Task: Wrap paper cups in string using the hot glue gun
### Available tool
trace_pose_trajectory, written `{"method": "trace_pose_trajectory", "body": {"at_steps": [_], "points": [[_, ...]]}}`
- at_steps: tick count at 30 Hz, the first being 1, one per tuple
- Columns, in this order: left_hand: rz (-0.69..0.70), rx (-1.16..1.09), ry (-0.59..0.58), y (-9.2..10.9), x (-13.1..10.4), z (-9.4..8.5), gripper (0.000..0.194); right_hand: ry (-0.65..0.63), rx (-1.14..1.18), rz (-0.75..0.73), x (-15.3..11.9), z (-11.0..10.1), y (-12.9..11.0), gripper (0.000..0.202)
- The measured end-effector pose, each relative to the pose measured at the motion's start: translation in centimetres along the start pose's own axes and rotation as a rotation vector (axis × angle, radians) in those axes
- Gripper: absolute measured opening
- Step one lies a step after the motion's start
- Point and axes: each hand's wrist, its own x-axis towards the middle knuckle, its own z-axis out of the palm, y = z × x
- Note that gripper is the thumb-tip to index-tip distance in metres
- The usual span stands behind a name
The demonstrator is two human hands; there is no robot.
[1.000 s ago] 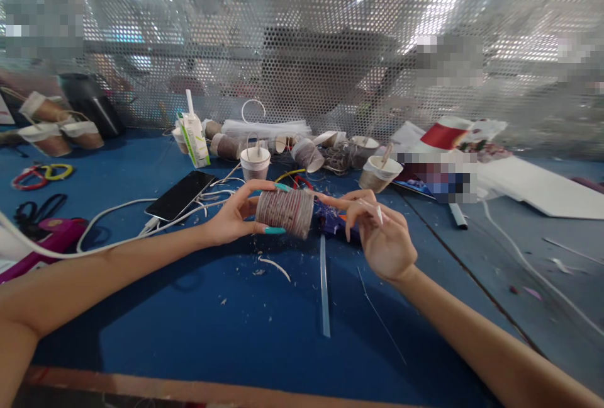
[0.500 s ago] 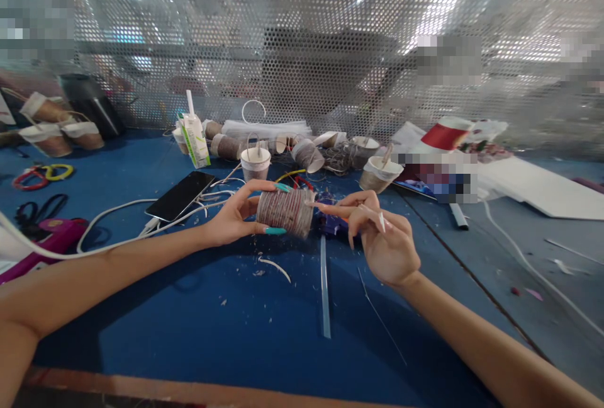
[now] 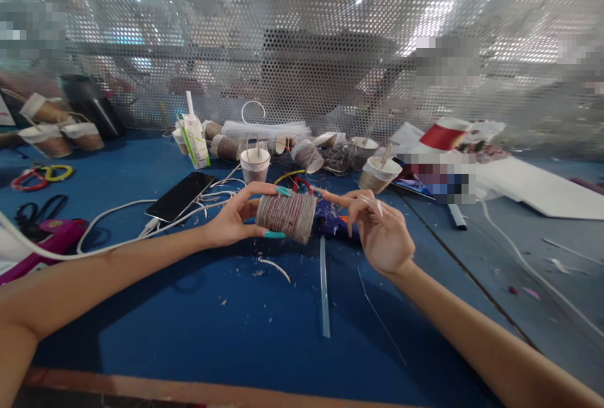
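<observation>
A paper cup wound with grey-brown twine [image 3: 287, 216] lies sideways in my left hand [image 3: 245, 213], the thumb below and fingers above. Its right end faces my right hand [image 3: 377, 228]. There the index finger points left, its tip at the cup's upper right edge; whether it touches I cannot tell. The other fingers are loosely curled, with no object visible in them. Just behind, a blue glue gun [image 3: 333, 219] rests on the table, partly hidden by the right hand. A clear glue stick [image 3: 325, 294] extends toward me from beside it.
Several twine-wrapped cups, one a small bucket with a handle [image 3: 255, 162], stand along the perforated metal screen [image 3: 302, 49]. At left lie a phone [image 3: 180, 196], white cables, a magenta glue gun [image 3: 59, 238] and scissors [image 3: 42, 175]. White board [image 3: 533, 187] lies right.
My right index finger has moved up and slightly left, from the cup's end to above its upper edge. The cup has tipped slightly, its right end lower, still in my left hand.
</observation>
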Motion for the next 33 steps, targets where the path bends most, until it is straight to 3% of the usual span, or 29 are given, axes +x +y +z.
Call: {"method": "trace_pose_trajectory", "body": {"at_steps": [3,10,18,23,33], "points": [[0.015,0.005,0.002,-0.1,0.0,0.1,0.057,0.043,0.019,-0.032,-0.1,0.0,-0.3,0.045],[0.007,0.034,0.006,0.0,0.0,0.1,0.058,-0.073,-0.1,-0.079,-0.6,0.4,-1.1,0.051],[0.073,0.042,0.009,-0.2,0.0,-0.1,0.055,-0.008,0.007,0.024,-0.3,0.2,0.1,0.047],[0.062,0.074,0.025,-0.2,0.0,-0.1,0.054,0.074,-0.05,0.028,0.0,0.3,0.6,0.034],[-0.161,-0.094,-0.004,0.4,0.0,0.0,0.063,0.253,-0.035,0.216,0.3,0.0,1.8,0.02]]}}
